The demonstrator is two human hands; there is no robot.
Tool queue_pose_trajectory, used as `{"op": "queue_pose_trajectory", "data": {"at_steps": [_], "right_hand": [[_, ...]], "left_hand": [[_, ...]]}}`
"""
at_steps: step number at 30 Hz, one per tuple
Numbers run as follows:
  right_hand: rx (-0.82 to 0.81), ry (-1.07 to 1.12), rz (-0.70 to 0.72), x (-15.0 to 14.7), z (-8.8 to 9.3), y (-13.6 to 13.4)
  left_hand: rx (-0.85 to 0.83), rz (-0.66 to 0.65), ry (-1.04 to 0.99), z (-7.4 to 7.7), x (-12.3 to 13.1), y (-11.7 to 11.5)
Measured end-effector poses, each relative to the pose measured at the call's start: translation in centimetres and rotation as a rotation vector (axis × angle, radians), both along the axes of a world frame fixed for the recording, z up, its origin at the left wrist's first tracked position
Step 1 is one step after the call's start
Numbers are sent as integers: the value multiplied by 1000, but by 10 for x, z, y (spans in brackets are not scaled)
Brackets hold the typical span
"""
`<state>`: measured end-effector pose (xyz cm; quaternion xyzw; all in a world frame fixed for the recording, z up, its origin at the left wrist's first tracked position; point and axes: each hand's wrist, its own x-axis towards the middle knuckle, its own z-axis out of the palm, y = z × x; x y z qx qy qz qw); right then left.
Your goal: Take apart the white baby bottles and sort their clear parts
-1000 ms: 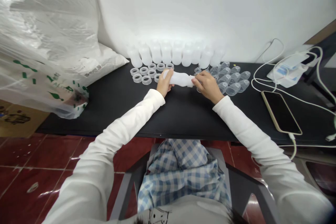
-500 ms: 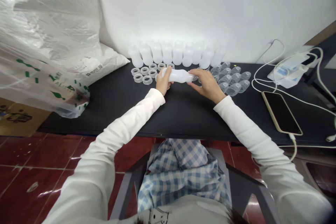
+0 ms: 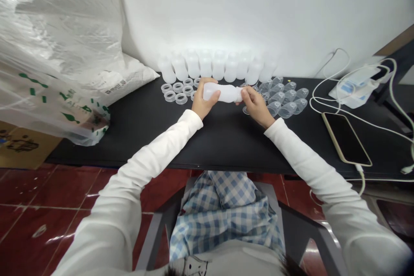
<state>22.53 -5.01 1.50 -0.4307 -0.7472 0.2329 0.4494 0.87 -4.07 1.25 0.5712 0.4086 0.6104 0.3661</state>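
A frosted white baby bottle (image 3: pixel 226 93) lies sideways in the air over the black table, its neck end to the right. Wrapped round its base end is my left hand (image 3: pixel 204 100), the thumb on the near side. My right hand (image 3: pixel 256 106) is closed at the neck end, thumb and fingers pinching there; they hide most of what sits on the neck. Behind the held bottle stands a row of similar bottles (image 3: pixel 218 65) along the wall. Clear screw rings (image 3: pixel 181 98) lie in rows beyond my left hand, and clear domed caps (image 3: pixel 287 109) to the right of my right hand.
A phone (image 3: pixel 346 139) with a cable plugged in lies on the right of the black table (image 3: pixel 226 146). Loose white cables and a white box (image 3: pixel 354 95) are behind it. Large white plastic bags (image 3: pixel 64 43) and a cardboard box (image 3: pixel 27 144) crowd the left side.
My right fingers, stretched along the neck end before, are now curled and pinched on it. My left thumb has come round to the near side, and the bottle has shifted slightly right.
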Motion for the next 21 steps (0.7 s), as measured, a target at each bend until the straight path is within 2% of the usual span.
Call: {"op": "queue_pose_trajectory", "data": {"at_steps": [2, 5, 9, 14, 21], "right_hand": [[-33, 18, 24, 1, 2, 2], [-43, 26, 61, 5, 6, 8], [-31, 79, 68, 7, 9, 10], [-42, 18, 42, 9, 15, 1], [-34, -72, 43, 18, 30, -3]], "left_hand": [[113, 4, 104, 0, -3, 1], [128, -13, 182, 1, -6, 3], [167, -37, 162, -2, -4, 8], [181, -69, 138, -7, -2, 10], [231, -104, 197, -5, -7, 9]]}}
